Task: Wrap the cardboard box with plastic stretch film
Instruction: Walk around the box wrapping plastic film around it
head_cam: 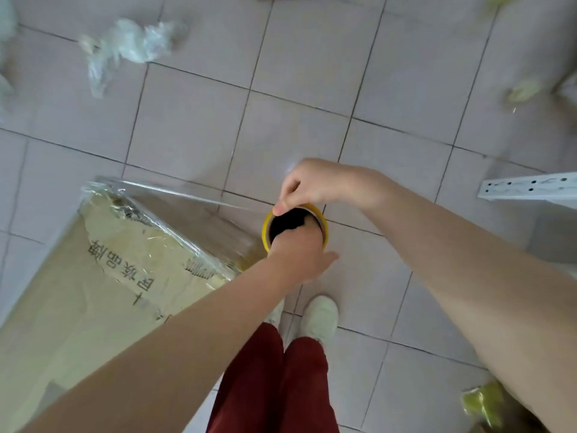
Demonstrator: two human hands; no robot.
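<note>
We grip the roll (266, 234), likely light and stiff, at its core: left fingers (307, 228) hooked inside, right fingers (288, 190) pinching the rim.

Pale pinkish floor tiles (193, 126) run everywhere, with dark grout lines crossing at a slant. Far left, a crumpled wad of clear plastic (125, 45) lies on the tiles. On the right, a white metal rail (527, 185) with small holes pokes in from the edge. Near right, a blurred yellow-green scrap (482, 401). The light is soft and even.
</note>
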